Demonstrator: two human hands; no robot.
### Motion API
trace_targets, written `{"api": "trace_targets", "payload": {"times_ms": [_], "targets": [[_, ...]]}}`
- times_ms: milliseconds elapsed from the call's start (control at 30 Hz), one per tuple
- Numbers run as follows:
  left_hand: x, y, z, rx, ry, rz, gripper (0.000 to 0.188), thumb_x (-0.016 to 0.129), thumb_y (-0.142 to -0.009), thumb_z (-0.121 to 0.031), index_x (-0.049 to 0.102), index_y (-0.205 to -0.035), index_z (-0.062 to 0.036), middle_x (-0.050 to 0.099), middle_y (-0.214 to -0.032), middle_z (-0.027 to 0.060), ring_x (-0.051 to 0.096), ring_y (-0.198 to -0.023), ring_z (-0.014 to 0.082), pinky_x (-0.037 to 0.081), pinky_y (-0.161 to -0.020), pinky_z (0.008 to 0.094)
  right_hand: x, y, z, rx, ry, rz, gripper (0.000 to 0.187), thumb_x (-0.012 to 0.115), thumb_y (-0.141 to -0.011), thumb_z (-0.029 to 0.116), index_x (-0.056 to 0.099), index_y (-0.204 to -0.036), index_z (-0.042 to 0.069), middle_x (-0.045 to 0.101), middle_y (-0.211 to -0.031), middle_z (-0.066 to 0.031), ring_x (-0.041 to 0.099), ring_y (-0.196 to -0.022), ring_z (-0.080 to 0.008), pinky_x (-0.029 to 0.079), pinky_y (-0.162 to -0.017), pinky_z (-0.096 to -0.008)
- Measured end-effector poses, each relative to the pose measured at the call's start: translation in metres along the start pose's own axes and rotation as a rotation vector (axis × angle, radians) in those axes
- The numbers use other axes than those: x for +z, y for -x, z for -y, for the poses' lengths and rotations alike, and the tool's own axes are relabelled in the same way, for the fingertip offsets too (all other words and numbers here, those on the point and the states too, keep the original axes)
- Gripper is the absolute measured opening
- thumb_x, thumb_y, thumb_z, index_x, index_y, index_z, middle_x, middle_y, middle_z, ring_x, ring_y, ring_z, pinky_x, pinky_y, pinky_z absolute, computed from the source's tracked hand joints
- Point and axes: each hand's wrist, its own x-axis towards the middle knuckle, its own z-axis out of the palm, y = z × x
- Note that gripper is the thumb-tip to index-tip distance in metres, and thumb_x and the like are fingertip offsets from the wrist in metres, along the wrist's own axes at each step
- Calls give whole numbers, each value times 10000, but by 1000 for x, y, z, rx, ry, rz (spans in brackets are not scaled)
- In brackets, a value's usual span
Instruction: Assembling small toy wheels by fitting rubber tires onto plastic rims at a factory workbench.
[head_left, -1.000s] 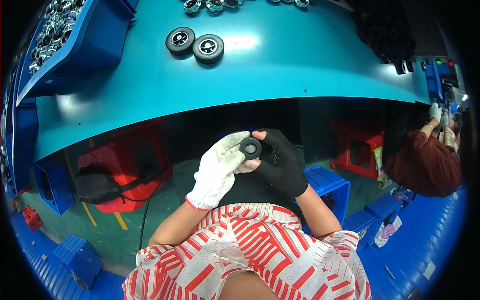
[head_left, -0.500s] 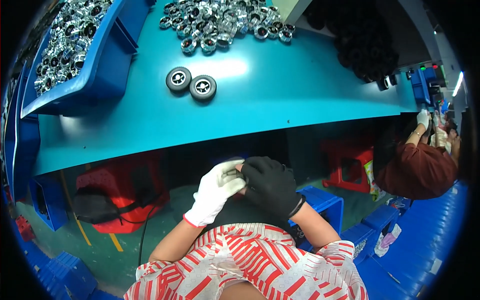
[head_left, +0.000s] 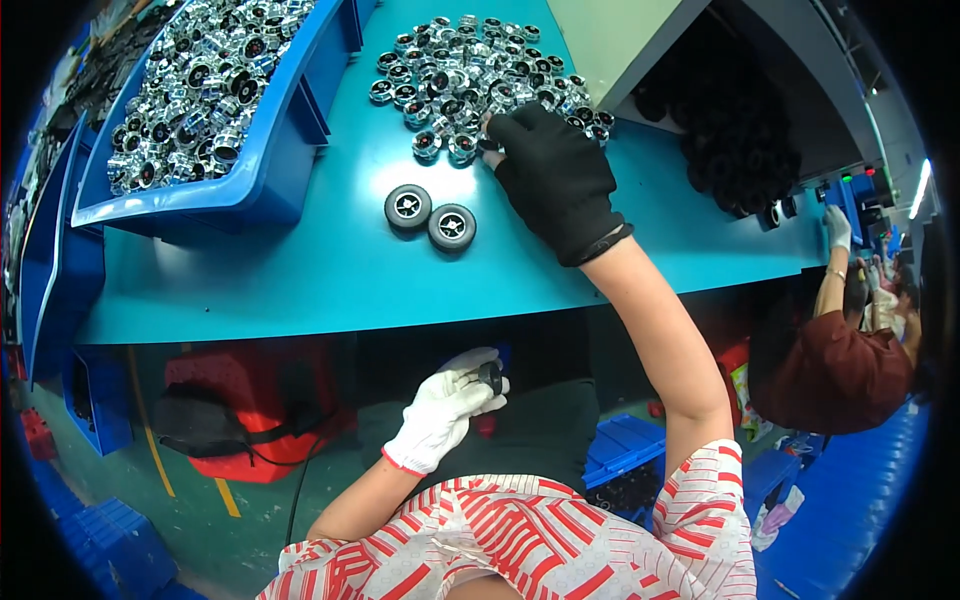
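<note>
My left hand [head_left: 447, 408], in a white knit glove, is closed around a small black rubber tyre [head_left: 490, 377] in front of my lap. Over the table my right hand [head_left: 555, 180], in a black glove with bare fingertips, is at the near edge of a pile of chrome wheel rims [head_left: 465, 85]. Its thumb and finger close on one rim [head_left: 488, 145], which the hand partly hides. Nearer to me two finished wheels, black tyres on rims, lie side by side: a left wheel [head_left: 408, 208] and a right wheel [head_left: 452, 228].
On the left stands a blue bin [head_left: 260, 190] full of chrome rims. Black tyres [head_left: 740, 150] are heaped at the right, beside a pale panel [head_left: 640, 45]. A red stool [head_left: 240, 375] with a black bag is at the left under the teal table [head_left: 330, 290]. A co-worker [head_left: 835, 370] sits at far right.
My right hand has left my left hand and reached forward to the rim pile. My left hand stays low, turned so the tyre shows. The view has shifted, showing more of the tabletop.
</note>
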Motion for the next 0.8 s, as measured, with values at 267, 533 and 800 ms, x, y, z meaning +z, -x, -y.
{"api": "trace_targets", "payload": {"times_ms": [267, 533, 800], "targets": [[-6, 1, -2, -1, 39, 15, 499, 619, -815, 14, 437, -1280, 30, 546, -1124, 133, 615, -993, 250, 555, -846, 355, -13, 29, 5, -27, -184, 27, 221, 711, -745, 123, 615, -942, 92, 610, -1011, -66, 626, -844, -260, 507, -684, -351], [-4, -2, -6, 12, 22, 14, 558, 659, -802, -34, 408, -1297, 31, 542, -1134, 152, 612, -999, 268, 561, -839, 372, -29, 65, -3, -19, -307, 18, 335, 672, -797, 175, 601, -1116, 101, 599, -1103, -100, 574, -995, -294, 468, -824, -382], [-1, -3, -2, 14, -10, 18, 558, 672, -802, -57, 413, -1287, 40, 555, -1122, 163, 627, -966, 269, 573, -807, 367, -46, 75, -12, 113, -201, 107, 302, 655, -807, 204, 612, -1069, 60, 607, -974, -112, 577, -893, -284, 457, -752, -384]]}}
